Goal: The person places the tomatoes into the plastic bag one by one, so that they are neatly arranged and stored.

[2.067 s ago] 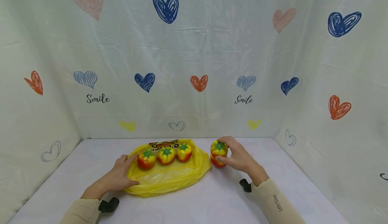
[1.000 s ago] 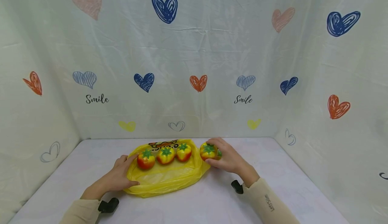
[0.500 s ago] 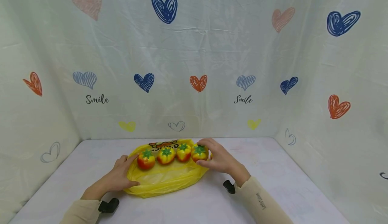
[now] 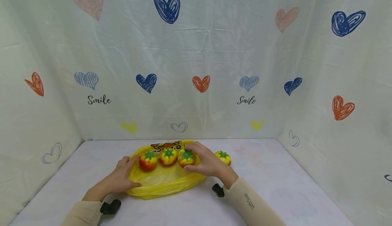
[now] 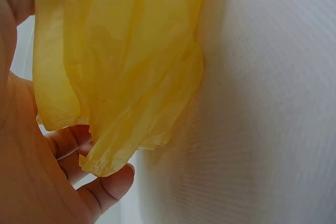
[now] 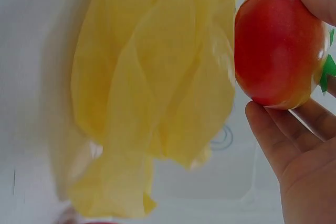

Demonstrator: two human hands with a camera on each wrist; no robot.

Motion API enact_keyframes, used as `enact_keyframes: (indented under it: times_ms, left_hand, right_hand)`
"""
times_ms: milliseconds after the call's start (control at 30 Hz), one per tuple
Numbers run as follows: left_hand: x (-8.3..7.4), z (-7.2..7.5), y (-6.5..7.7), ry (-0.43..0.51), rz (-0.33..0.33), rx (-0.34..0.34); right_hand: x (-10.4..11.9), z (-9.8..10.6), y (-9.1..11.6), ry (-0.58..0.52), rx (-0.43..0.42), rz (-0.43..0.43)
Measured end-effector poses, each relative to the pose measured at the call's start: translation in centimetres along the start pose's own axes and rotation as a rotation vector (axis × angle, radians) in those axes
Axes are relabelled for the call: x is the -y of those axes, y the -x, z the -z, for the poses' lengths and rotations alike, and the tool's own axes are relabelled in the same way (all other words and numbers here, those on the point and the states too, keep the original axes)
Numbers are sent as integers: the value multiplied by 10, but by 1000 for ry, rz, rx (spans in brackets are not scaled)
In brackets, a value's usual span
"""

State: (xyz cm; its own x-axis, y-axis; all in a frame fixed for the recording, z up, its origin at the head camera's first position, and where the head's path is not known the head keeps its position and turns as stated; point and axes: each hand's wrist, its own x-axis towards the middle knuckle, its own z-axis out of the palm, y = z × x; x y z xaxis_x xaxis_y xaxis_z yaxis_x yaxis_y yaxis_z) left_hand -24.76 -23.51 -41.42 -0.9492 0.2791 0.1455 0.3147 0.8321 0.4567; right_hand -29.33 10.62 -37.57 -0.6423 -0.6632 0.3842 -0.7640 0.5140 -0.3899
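Observation:
A yellow plastic bag (image 4: pixel 162 187) lies spread with its mouth up. My left hand (image 4: pixel 122 176) holds its left edge, thumb in front and fingers behind; the left wrist view shows the crumpled bag side (image 5: pixel 126 66) against the hand. Inside sit a red-and-yellow tomato (image 4: pixel 148 163) with a green leafy top and another tomato (image 4: pixel 167 158) beside it. A third, at the right, is mostly hidden behind the tomato (image 4: pixel 186 159) that my right hand (image 4: pixel 208 161) grips between thumb and fingers. In the right wrist view, the gripped tomato (image 6: pixel 278 48) is beside the bag's rim.
One more tomato (image 4: pixel 223 156) stands on the white table (image 4: pixel 275 178), right of the bag and partly behind my right hand. A white curtain (image 4: pixel 208 56) printed with hearts and "Smile" surrounds the table. Black wrist pieces (image 4: pixel 111 207) sit at both sleeves.
My right hand has lifted the upper tomato off the one below it and carried it left over the bag's right side. The lower tomato stays on the table. My left hand holds still.

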Motion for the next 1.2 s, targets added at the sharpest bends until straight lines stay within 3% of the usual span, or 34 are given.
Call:
enact_keyframes:
  times_ms: [167,833,1200]
  left_hand:
    - [0,0,0,8,5,3]
    - [-1,1,0,15,1,-1]
    - [1,0,0,13,-6,-3]
  right_hand:
    - [9,-10,-8,-19,9,27]
    - [33,-42,-33,-60,97,-66]
    - [35,-58,-39,-8,114,-38]
